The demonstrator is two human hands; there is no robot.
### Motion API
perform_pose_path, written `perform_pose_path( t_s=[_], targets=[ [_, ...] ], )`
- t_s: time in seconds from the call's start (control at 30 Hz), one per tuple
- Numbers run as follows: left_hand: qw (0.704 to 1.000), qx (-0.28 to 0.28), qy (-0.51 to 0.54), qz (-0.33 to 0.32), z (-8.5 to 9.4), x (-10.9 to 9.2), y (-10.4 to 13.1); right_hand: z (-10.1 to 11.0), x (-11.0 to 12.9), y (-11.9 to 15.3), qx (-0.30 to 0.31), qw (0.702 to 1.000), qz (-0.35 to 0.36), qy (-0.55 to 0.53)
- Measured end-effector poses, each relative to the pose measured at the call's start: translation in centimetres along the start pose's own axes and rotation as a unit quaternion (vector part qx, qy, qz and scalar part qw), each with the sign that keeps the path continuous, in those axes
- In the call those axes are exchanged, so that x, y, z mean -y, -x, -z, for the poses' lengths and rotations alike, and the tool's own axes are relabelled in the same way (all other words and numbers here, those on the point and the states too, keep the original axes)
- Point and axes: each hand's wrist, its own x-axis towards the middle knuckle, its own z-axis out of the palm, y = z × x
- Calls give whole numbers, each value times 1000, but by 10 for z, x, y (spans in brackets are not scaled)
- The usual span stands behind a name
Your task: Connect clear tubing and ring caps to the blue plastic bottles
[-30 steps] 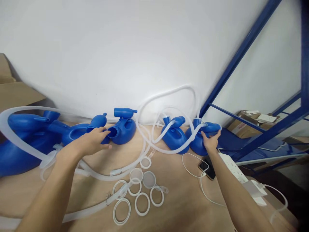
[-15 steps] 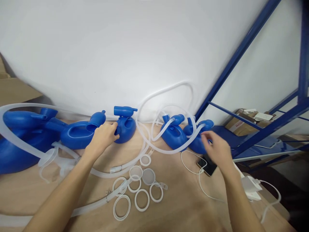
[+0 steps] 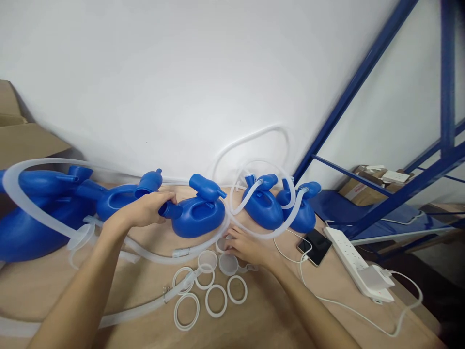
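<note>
A blue plastic urinal bottle (image 3: 198, 220) lies on its side, turned slightly towards me, with a blue spouted head piece (image 3: 207, 188) on top. My left hand (image 3: 150, 211) is closed around its open neck at the left end. To the front right, the bent fingers of my right hand (image 3: 242, 245) pinch at the edge of a small translucent round cap (image 3: 221, 245) lying on the table. Just below is another translucent strap cap (image 3: 228, 265). Several white rings (image 3: 216, 301) and a further cap (image 3: 207, 261) lie in front.
More blue bottles (image 3: 262, 208) stand right and left, some with looped clear hoses (image 3: 290, 220). A hose (image 3: 145, 308) crosses the front left. On the right are a phone (image 3: 316, 247), its cable, a white power strip (image 3: 358, 264) and a blue metal rack (image 3: 348, 203).
My right hand has moved left and down from the right-hand bottles to the small cap. The bottle at my left hand has turned and come nearer, its head piece tilting.
</note>
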Motion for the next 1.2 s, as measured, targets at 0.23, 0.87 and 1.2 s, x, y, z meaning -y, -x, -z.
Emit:
perform_pose_path(
  t_s=[0.23,0.87,1.2],
  targets=[
    [996,-18,79,-23,-4,12,-8,15,3,1,80,994,-37,-57],
    [981,112,71,-139,-41,-96,-10,35,22,0,38,995,-34,-84],
    [975,3,132,-178,-28,-93,-13,99,52,-13,-79,990,56,-106]
  ],
)
